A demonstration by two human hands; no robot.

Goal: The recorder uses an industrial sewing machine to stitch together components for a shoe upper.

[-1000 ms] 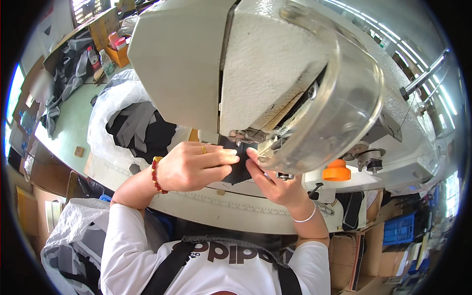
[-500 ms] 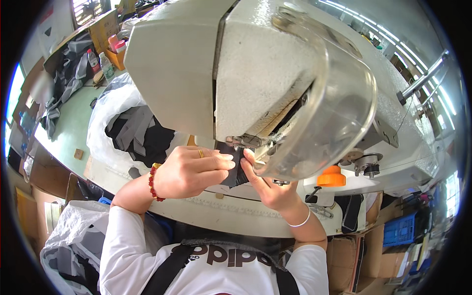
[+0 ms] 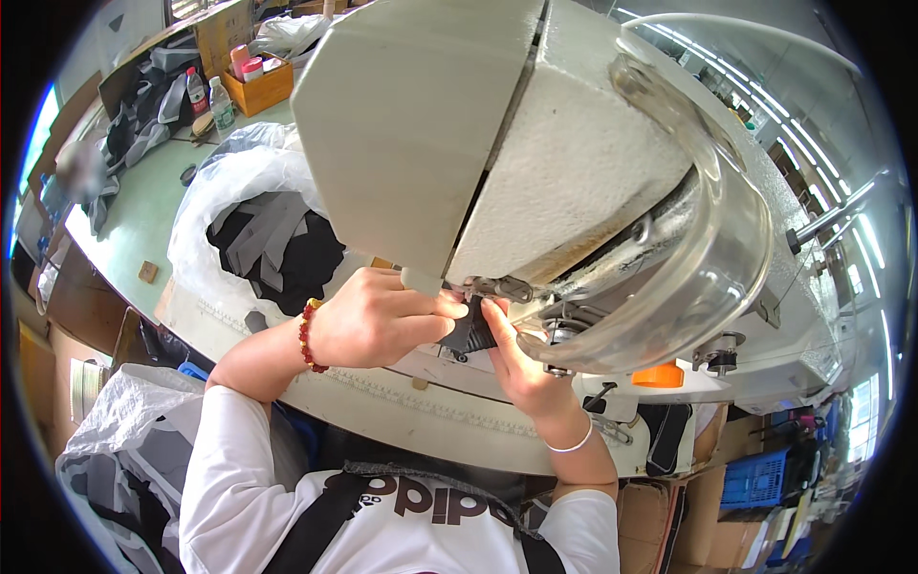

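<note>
A small piece of dark fabric (image 3: 465, 335) lies under the needle area of a large white sewing machine (image 3: 411, 124), just below its metal presser foot (image 3: 499, 287). My left hand (image 3: 371, 320), with a red bead bracelet at the wrist, pinches the fabric's left side between thumb and fingers. From the right, my right hand (image 3: 532, 371) grips the other side, its fingertips close to the presser foot. The machine's head and its clear curved guard (image 3: 741, 258) partly cover the needle and some of my right fingers.
Left of the machine, a white plastic bag (image 3: 196, 234) holds grey and black cloth pieces (image 3: 277, 244). Bottles (image 3: 221, 105) and an orange box (image 3: 263, 93) stand farther back. An orange knob-like part (image 3: 658, 375) and a dark strip (image 3: 666, 438) are at the right. A blue crate (image 3: 754, 480) sits beyond.
The view has shifted and tilted, so the machine appears farther right. Both hands stay at the fabric, which shows at a slightly different angle below the presser foot.
</note>
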